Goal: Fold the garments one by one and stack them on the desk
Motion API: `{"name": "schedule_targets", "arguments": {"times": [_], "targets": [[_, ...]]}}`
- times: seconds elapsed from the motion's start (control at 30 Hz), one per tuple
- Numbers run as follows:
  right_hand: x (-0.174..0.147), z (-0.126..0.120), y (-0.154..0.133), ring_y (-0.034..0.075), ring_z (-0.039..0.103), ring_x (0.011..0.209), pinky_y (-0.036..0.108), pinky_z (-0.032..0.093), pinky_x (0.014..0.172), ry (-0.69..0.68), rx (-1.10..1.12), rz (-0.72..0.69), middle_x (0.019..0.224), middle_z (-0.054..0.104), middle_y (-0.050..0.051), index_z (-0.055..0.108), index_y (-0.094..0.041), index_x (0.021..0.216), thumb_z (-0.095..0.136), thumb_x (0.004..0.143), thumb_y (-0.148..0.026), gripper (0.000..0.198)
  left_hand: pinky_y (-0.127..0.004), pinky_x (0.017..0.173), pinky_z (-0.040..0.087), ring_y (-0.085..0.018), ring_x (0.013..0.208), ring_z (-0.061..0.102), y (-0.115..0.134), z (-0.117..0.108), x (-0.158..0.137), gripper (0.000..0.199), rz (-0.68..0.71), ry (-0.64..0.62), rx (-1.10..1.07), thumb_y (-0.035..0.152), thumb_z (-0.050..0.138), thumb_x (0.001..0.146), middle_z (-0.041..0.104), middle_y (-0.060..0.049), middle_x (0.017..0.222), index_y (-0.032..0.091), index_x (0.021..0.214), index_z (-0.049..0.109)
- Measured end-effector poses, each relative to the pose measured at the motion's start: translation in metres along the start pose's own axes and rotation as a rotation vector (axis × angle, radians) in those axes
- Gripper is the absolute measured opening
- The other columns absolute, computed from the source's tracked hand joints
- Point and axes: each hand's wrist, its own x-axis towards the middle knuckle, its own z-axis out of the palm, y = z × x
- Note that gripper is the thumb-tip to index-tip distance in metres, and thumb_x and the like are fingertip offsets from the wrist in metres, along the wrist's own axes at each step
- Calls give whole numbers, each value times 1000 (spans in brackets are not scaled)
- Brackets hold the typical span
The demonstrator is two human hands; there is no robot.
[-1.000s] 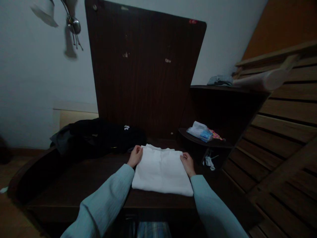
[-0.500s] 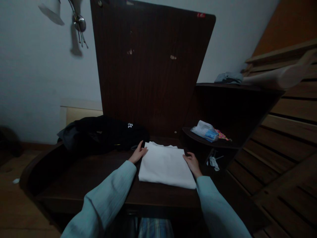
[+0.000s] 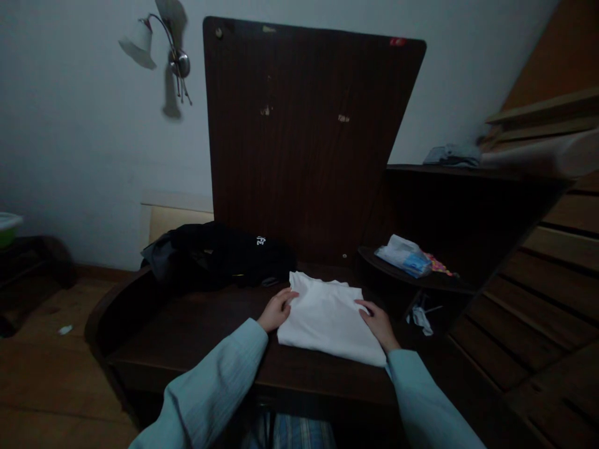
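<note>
A folded white cloth, perhaps a garment, lies on the dark wooden desk in front of me. Its back edge is uneven, with layers showing, and its front fold runs smooth. My left hand grips the left edge of the cloth, fingers curled over it. At the opposite edge, my right hand holds the cloth between thumb and fingers. The undersides of both grips are hidden.
A black garment lies heaped at the desk's back left. On the corner shelf sits a blue-and-white plastic pack. A dark panel rises behind the desk; wooden slats stand at the right.
Both hands have slid towards me along the cloth's sides. The cloth's top surface now looks more wrinkled, and its back left corner sticks up. The view has shifted left.
</note>
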Motion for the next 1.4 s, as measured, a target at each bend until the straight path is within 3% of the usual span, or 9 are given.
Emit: {"name": "schedule_targets", "arguments": {"times": [0.23, 0.43, 0.63, 0.83, 1.0, 1.2, 1.4], "targets": [[-1, 2, 2, 20, 54, 100, 35, 37, 93, 46, -31, -59, 106, 61, 7, 66, -20, 90, 47, 64, -29, 33, -35, 103, 22, -23, 123, 30, -2, 6, 5, 70, -102, -6, -82, -1, 47, 56, 33, -10, 134, 17, 124, 43], [3, 6, 3, 22, 54, 102, 37, 37, 93, 11, -6, 57, 107, 61, 8, 67, -20, 89, 52, 63, -32, 33, -36, 104, 20, -23, 121, 34, -14, 13, 33, 52, -298, 77, -159, 5, 48, 63, 41, -10, 128, 14, 114, 52], [-1, -2, -14, 23, 51, 106, 39, 35, 96, 86, 28, 22, 112, 58, 10, 65, -17, 95, 50, 67, -37, 38, -35, 107, 12, -20, 127, 24, -12, 18, 37, 58, -111, 125, -96, 3, 43, 65, 29, -11, 137, 12, 123, 42], [8, -6, -18, 22, 44, 114, 37, 32, 97, 177, 107, -11, 122, 51, 9, 58, -17, 108, 49, 69, -39, 46, -35, 107, 9, -19, 128, 22, -9, 14, 55, 56, -108, 182, -117, 5, 43, 69, 28, -8, 138, 16, 123, 42], [12, 5, -8, 23, 54, 100, 35, 40, 88, 10, 33, 140, 106, 60, 9, 63, -19, 96, 56, 61, -36, 40, -36, 105, 18, -23, 124, 29, -22, 19, 55, 58, -260, 107, -241, 8, 51, 67, 36, -12, 133, 13, 124, 40], [2, -1, -4, 23, 58, 85, 34, 44, 76, 67, 1, 222, 88, 65, 8, 66, -18, 82, 51, 60, -39, 34, -37, 88, 40, -24, 106, 49, -16, 9, 38, 67, -406, 67, -469, 18, 56, 70, 47, -13, 123, 15, 131, 27], [1, -6, -10, 21, 59, 73, 31, 44, 67, 70, 15, 259, 74, 66, 5, 67, -19, 78, 51, 58, -38, 31, -29, 82, 42, -20, 100, 52, -1, -8, 24, 69, -424, -11, -496, 29, 60, 71, 52, -9, 118, 19, 132, 29]]}}
